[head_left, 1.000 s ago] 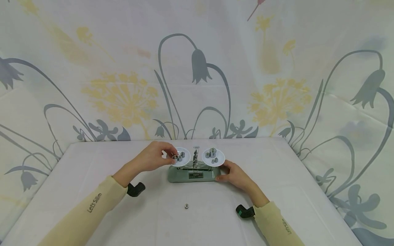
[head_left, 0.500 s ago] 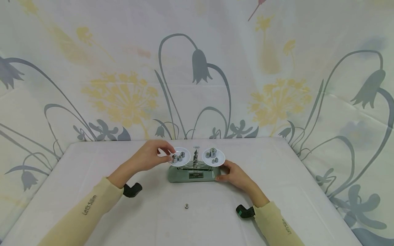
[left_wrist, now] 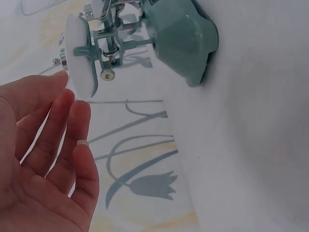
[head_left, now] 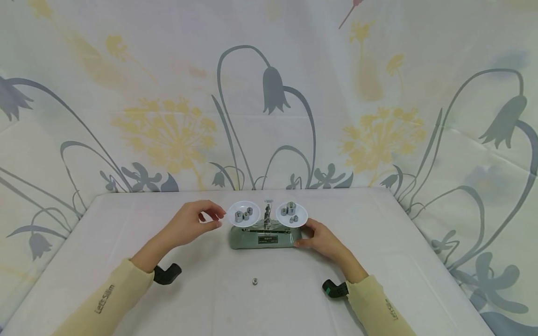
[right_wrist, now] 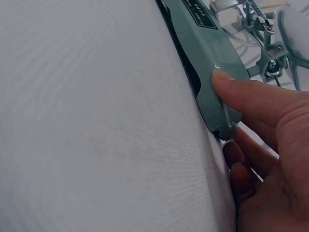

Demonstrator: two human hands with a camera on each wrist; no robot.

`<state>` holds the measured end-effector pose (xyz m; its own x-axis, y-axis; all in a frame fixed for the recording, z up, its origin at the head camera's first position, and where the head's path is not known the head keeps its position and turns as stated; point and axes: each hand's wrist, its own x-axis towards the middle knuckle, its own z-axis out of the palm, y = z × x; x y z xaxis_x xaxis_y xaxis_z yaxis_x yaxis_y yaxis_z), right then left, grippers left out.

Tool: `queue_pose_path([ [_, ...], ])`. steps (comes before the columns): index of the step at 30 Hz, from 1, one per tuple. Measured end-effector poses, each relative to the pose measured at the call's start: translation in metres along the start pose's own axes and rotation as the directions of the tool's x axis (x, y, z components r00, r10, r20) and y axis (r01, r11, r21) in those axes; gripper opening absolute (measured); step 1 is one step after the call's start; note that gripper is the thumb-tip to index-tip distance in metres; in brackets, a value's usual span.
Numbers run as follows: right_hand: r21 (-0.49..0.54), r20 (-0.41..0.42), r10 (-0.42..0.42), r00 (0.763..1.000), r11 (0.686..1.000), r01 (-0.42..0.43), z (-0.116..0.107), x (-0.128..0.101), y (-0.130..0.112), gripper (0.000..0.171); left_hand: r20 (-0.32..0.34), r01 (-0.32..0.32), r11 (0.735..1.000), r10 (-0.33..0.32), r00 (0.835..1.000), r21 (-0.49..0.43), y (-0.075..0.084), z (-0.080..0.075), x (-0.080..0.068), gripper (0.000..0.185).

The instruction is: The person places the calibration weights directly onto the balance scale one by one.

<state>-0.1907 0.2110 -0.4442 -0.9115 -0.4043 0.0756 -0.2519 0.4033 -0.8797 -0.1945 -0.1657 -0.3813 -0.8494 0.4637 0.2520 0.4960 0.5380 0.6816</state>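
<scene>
A green balance scale stands mid-table. Its left pan carries three small metal weights, and its right pan holds several. My left hand hovers empty just left of the left pan, fingers relaxed and apart. In the left wrist view those fingers lie near the pan's edge without touching it. My right hand grips the right end of the scale's base. The right wrist view shows its thumb pressed on the base's front, with the other fingers curled behind.
One small loose weight lies on the white tablecloth in front of the scale. A flowered cloth backdrop rises behind the table's far edge. Black wrist mounts sit low over the table.
My left hand released a weight onto the left pan and drew back to the left, its fingers opening. The right hand and scale base stayed put.
</scene>
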Motion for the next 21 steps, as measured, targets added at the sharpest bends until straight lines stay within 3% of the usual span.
queue_pose_path([
  [8,-0.009,0.007,-0.007,1.0,1.0,0.007,-0.001,0.0,0.002,0.063,0.054,0.035,0.997,-0.031,0.998,-0.069,-0.008,0.015,-0.02,0.015],
  [16,-0.026,-0.014,-0.003,1.0,1.0,0.003,0.002,0.011,0.036,0.067,0.152,-0.007,0.989,0.03,0.988,-0.149,-0.012,0.041,-0.032,0.013],
  [21,-0.027,-0.008,0.001,1.0,1.0,-0.001,0.001,0.011,0.039,0.068,0.2,-0.02,0.981,0.058,0.978,-0.191,-0.011,0.058,-0.035,0.014],
])
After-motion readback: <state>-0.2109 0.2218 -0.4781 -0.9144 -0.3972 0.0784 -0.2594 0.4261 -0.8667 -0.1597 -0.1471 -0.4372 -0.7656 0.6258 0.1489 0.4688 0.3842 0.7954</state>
